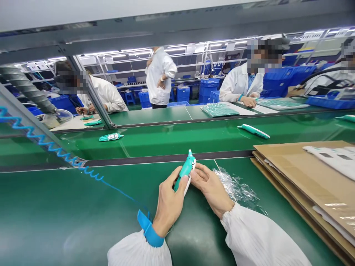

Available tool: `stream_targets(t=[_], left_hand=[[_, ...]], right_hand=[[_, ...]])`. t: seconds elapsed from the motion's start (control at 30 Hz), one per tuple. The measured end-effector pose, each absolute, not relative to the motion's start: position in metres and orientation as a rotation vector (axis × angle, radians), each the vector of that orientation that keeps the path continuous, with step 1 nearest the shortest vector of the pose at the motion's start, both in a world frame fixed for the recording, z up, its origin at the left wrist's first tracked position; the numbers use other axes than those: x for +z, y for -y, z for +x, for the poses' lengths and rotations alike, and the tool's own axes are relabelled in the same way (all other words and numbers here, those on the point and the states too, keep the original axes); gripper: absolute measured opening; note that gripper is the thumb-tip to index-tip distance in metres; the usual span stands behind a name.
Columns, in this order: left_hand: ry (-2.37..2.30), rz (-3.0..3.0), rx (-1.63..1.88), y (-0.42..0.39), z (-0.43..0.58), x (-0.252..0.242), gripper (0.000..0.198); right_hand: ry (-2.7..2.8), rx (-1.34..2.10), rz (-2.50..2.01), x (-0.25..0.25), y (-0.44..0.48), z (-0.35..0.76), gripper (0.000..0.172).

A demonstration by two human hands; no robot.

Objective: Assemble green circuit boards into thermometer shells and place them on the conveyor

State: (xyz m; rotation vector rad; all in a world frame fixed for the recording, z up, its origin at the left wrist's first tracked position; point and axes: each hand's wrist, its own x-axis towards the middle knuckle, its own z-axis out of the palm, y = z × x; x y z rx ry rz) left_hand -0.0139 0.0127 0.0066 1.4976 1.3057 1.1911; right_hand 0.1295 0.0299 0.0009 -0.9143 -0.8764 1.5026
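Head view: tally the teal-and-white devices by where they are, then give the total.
Held: 1, held device between left hand and right hand
On the green belt: 3, left device, middle device, edge device
Beside the far-left co-worker: 2, upper device, lower device
Total: 6

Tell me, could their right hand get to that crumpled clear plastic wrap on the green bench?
Probably yes. The right hand lies right beside the crumpled clear plastic wrap, with nothing between them. Its fingers are against the teal-and-white plastic handheld device, though, so it might need to let go first.
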Motion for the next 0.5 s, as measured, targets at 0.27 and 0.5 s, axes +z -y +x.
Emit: stream_targets(t=[0.27, 0.5], left_hand=[[-1.325, 1.643, 1.142, -0.004, -0.008, 0.017, 0.040], [-1.333, 1.796, 1.087, -0.001, -0.004, 0.011, 0.046]], right_hand=[[1.013, 1.378, -0.860, -0.015, -0.037, 0.138, 0.056], [0.858, 1.422, -0.861, -0.005, -0.031, 0.135, 0.053]])
